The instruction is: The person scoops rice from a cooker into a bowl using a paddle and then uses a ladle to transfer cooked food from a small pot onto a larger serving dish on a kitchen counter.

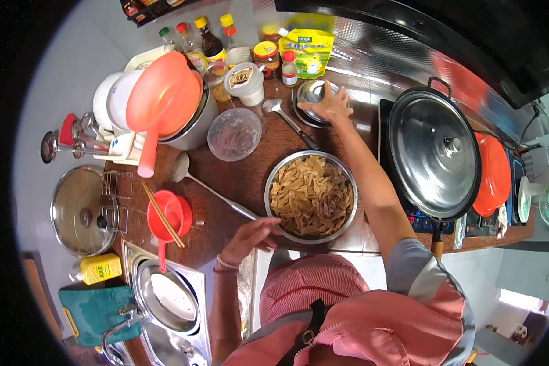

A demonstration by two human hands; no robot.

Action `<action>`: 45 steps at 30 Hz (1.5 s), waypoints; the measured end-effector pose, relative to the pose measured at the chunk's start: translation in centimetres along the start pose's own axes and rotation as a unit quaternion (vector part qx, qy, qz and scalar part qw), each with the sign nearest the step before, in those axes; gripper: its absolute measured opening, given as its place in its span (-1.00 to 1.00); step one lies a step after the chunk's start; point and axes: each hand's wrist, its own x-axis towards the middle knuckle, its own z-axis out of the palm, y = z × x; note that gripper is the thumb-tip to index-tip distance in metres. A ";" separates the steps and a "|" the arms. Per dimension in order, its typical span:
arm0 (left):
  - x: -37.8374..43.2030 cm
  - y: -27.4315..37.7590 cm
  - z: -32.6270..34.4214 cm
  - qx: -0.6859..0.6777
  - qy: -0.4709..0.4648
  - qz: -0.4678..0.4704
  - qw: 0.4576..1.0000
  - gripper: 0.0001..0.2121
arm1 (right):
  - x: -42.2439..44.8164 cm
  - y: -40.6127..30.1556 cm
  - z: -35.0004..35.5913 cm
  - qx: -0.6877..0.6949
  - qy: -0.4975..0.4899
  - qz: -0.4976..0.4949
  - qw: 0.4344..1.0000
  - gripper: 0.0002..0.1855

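My right hand (331, 105), fingers spread, reaches over a small metal bowl or lid (313, 94) at the back of the counter; whether it grips the rim is unclear. Near the counter's front edge, my left hand (251, 235) has its fingers extended beside a steel bowl (269, 211) of sliced brownish food (311, 196). A long-handled metal ladle (210, 190) lies left of that bowl, its handle reaching towards the rim. Behind the bowl lies a spoon with a black handle (289, 120). A clear plastic lid or container (234, 134) rests to the left.
A lidded wok (432, 151) stands right on an induction cooker (421, 222). Left are a red plastic dipper (167, 215) with chopsticks (162, 212), an orange strainer-shaped scoop (160, 96) on a pot, and a sink (164, 338). Bottles (210, 43) and a yellow pouch (306, 52) line the back.
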 end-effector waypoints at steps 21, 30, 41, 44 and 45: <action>33.3 6.9 -5.0 0.267 0.399 0.077 0.874 -0.72 | -17.8 9.3 -2.2 0.864 -0.126 0.006 0.488 -0.27; 32.4 9.6 -4.2 0.197 0.393 0.034 0.898 -0.88 | -16.5 7.7 -2.7 0.823 -0.112 -0.019 0.557 -0.31; 16.4 11.3 -5.1 0.314 0.392 0.232 0.833 -0.88 | -4.0 4.4 -4.6 0.564 0.062 -0.040 0.822 0.05; 9.2 6.4 -6.9 0.360 0.435 0.300 0.768 -0.88 | 0.0 3.9 -0.5 0.305 0.091 -0.001 0.948 0.19; 6.8 6.1 -5.7 0.308 0.418 0.267 0.812 -0.86 | 0.6 3.9 0.5 0.197 0.096 0.029 0.975 0.20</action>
